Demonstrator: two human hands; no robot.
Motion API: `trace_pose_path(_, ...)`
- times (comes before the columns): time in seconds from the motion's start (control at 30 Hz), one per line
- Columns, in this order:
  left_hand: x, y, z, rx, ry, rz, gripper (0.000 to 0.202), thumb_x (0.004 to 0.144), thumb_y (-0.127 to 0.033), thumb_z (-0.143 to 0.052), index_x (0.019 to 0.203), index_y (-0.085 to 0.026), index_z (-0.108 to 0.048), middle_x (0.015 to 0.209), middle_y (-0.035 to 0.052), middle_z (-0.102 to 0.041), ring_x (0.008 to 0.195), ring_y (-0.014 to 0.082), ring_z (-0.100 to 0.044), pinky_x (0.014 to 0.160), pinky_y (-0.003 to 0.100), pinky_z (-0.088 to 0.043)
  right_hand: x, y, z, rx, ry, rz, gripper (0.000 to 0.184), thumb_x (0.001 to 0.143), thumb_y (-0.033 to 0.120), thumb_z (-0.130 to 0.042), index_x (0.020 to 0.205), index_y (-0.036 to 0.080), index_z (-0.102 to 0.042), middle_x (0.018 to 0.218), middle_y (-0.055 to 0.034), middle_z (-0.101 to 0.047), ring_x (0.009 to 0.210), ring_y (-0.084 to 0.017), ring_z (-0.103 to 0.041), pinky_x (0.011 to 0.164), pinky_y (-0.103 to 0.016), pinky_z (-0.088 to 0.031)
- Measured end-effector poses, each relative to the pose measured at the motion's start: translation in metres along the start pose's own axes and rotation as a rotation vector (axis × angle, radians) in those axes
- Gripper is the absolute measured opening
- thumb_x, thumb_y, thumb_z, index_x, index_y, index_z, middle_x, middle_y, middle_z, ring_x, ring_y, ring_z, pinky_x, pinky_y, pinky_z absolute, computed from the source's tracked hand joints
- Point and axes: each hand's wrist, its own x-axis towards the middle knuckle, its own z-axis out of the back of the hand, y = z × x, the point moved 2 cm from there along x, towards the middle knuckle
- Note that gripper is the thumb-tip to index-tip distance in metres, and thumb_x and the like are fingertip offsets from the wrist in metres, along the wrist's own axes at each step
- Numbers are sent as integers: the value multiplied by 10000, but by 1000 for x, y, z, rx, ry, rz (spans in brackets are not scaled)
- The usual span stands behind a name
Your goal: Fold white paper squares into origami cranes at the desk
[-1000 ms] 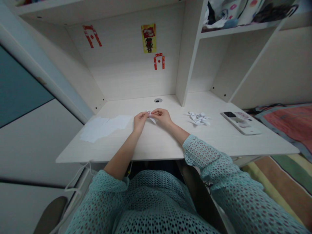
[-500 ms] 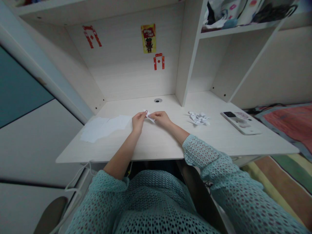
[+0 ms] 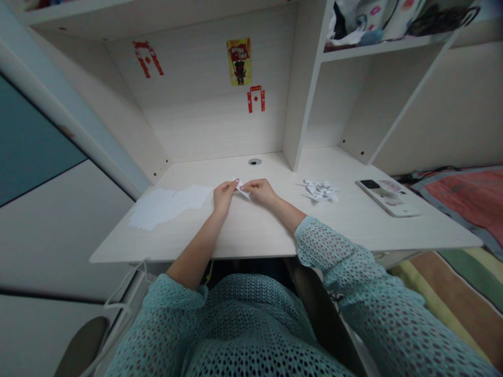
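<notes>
Between my hands, above the middle of the white desk (image 3: 251,235), is a small piece of folded white paper (image 3: 244,193). My left hand (image 3: 223,197) pinches its left side between thumb and fingers. From the right, my right hand (image 3: 261,190) pinches the same paper, its fingertips close to those of the left. The fingers cover much of the paper, so its exact shape is hard to make out. Flat white paper sheets (image 3: 157,207) lie overlapping to the left of my left hand. A small heap of folded white paper pieces (image 3: 320,191) sits to the right.
A phone (image 3: 387,198) lies at the right of the desk. Behind my hands is a cable hole (image 3: 255,162) near the back panel. An upright divider (image 3: 304,89) stands at the back right, beside a shelf (image 3: 385,47) holding bags and other items.
Both hands stay in nearly the same place on the folded paper. Only the fingertips have shifted very slightly.
</notes>
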Motion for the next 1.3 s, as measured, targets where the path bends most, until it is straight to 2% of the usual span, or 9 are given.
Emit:
trace_pose_path(0.17,0,-1,-1,2,10,-3,309,688,-470,-630,664,-163,-651,665,26,-627,675,138,-548,583,229,-368,1,0,-1,-26,21,6,378,608,485,-672,692,116,-692,559,-10,-578,500,-83,-405,500,-235,-292)
trace_pose_path(0.37,3,3,-1,-21,-12,-1,271,687,-430,-633,710,-163,-672,749,45,-669,736,160,-581,637,246,-409,0,-2,-3,-18,33,9,390,612,495,-661,697,114,-679,581,-4,-566,518,-80,-401,513,-229,-294)
trace_pose_path(0.53,2,5,-2,0,8,-9,269,685,-424,-639,720,-161,-683,754,45,-676,746,166,-587,657,252,-419,-1,-8,-1,-128,21,-25,408,618,518,-643,680,116,-674,524,14,-523,465,-69,-342,461,-228,-227)
trace_pose_path(0.67,0,4,-3,6,31,-25,277,694,-434,-629,697,-162,-679,732,40,-672,739,165,-585,666,253,-420,1,-8,1,-172,37,21,389,639,505,-630,654,117,-664,584,-12,-585,500,-84,-408,488,-225,-284)
trace_pose_path(0.83,0,2,-4,-2,37,-22,274,692,-437,-627,681,-167,-670,721,40,-666,739,166,-588,651,253,-414,1,-6,3,-213,-6,59,358,651,478,-646,693,126,-690,666,-48,-658,557,-114,-499,546,-234,-354)
trace_pose_path(1.03,3,5,-1,-85,-8,28,310,710,-476,-602,731,-172,-658,796,47,-675,759,156,-602,603,232,-386,1,-5,-3,-81,-8,100,360,653,476,-663,799,149,-691,775,-66,-693,665,-147,-586,623,-246,-417)
trace_pose_path(1.17,3,7,1,-46,-26,85,384,695,-534,-603,796,-170,-670,850,73,-687,804,176,-614,583,226,-381,0,-1,-2,-138,-77,126,325,688,459,-654,812,161,-688,784,-66,-692,677,-154,-590,636,-260,-424)
trace_pose_path(1.3,1,8,0,8,-8,181,462,687,-591,-587,823,-163,-693,890,107,-695,807,195,-625,565,236,-384,-5,11,6,-417,-215,279,237,769,402,-605,854,205,-706,785,-50,-673,754,-179,-554,727,-309,-405)
